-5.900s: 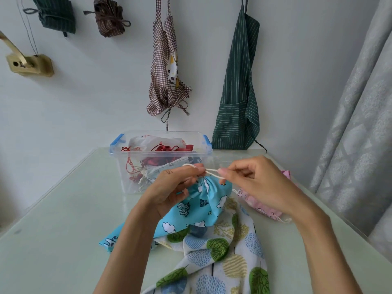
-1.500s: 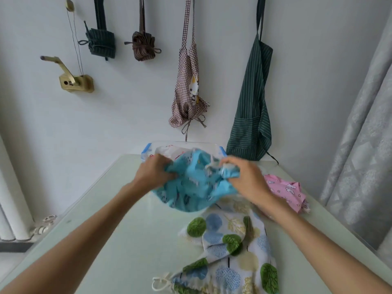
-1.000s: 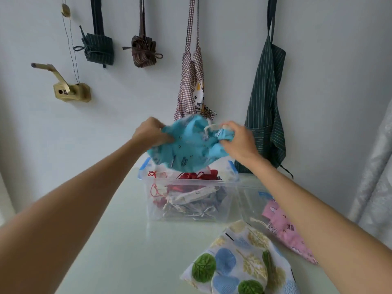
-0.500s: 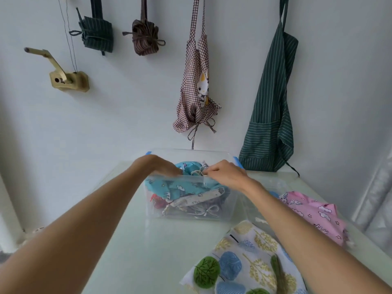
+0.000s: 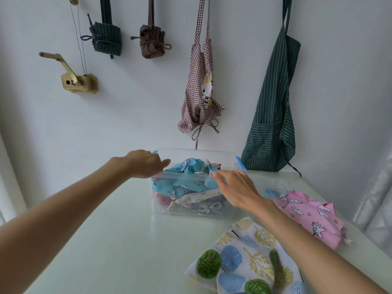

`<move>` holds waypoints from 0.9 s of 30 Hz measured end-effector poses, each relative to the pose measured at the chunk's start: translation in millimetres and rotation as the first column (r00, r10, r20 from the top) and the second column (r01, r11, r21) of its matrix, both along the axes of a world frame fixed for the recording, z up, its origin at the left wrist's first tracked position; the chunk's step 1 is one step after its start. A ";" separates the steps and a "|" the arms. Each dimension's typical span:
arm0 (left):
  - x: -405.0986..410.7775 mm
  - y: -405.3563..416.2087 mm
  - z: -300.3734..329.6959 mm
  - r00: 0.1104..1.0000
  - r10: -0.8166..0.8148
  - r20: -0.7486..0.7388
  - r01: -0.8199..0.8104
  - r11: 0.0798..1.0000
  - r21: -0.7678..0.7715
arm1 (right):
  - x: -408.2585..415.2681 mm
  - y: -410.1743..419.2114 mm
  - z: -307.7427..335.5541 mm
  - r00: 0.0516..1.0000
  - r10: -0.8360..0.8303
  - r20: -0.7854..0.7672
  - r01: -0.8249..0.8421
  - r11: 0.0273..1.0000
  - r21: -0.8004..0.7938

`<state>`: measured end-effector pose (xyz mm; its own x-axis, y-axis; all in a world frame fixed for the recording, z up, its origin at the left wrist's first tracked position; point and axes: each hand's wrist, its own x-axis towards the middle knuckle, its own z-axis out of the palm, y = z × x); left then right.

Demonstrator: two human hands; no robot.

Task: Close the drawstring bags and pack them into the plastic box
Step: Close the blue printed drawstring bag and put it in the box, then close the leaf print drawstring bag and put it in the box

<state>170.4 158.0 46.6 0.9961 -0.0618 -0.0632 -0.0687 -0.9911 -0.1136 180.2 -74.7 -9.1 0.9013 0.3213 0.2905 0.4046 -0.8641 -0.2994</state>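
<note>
Two bags lie on the table [image 5: 106, 240] outside the box: a tree-print bag [image 5: 239, 262] under the right forearm and a pink bag [image 5: 311, 215] right of the right hand [image 5: 237, 187]. Both hands hover at the near rim with fingers relaxed, the left hand [image 5: 146, 163] loosely curled, gripping nothing. Between and beyond them, the clear plastic box [image 5: 191, 211] holds the cinched blue bag [image 5: 182, 183], long axis left-right, atop several others.
</note>
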 end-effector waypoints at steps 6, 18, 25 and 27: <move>9.9 -13.0 -20.1 0.999 0.023 0.025 -0.026 0.995 0.098 | 7.7 -2.0 18.9 0.968 -0.018 -0.250 0.028 0.999 0.037; -84.8 -87.8 -63.1 0.956 0.001 0.293 0.181 0.786 -0.592 | -91.6 -68.4 -36.4 0.959 0.022 -0.282 0.063 0.955 0.290; -109.3 -106.2 -119.9 0.998 0.066 -0.024 -0.068 0.840 -0.538 | -119.2 -83.1 -59.7 0.909 -0.277 -0.311 0.329 0.935 0.129; -107.5 -104.3 -128.2 0.996 0.073 -0.054 -0.090 0.869 -0.487 | -115.5 -89.6 -59.3 0.848 -0.407 -0.341 0.465 0.879 0.107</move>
<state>62.9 53.7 -81.6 0.9968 -0.0123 -0.0788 0.0193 -0.9215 0.3878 64.7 -164.3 -68.4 0.9877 -0.1564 -0.0016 -0.1353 -0.8495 -0.5100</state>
